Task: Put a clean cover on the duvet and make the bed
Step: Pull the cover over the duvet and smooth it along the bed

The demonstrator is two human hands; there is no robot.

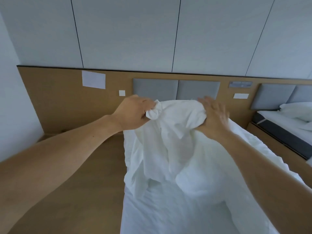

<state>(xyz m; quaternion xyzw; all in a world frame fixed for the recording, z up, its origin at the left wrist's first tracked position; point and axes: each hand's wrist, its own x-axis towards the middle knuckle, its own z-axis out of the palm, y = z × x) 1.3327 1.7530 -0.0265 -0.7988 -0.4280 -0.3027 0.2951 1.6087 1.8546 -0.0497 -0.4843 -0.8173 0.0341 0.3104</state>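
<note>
The job looks barely begun: the left hand (133, 112) grips a bunched corner of the white duvet cover (168, 141), the right hand (214, 115) lies with fingers spread straight against its top, and the cloth hangs crumpled over the head end of the unmade bed (152, 213).

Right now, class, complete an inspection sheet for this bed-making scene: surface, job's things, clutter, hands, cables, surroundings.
Surface: bed with a wrinkled white sheet.
Job's things: white cover, bunched, held up over the bed.
Clutter: nothing seen.
Hands: left hand grips one bunched top corner of the cover; right hand is blurred, fingers spread at the other corner, grip unclear.
Cables: nothing seen.
Surroundings: wooden wall panel with grey padded headboard, a white paper sheet and a switch plate; second bed at right; wooden floor at left.
</note>
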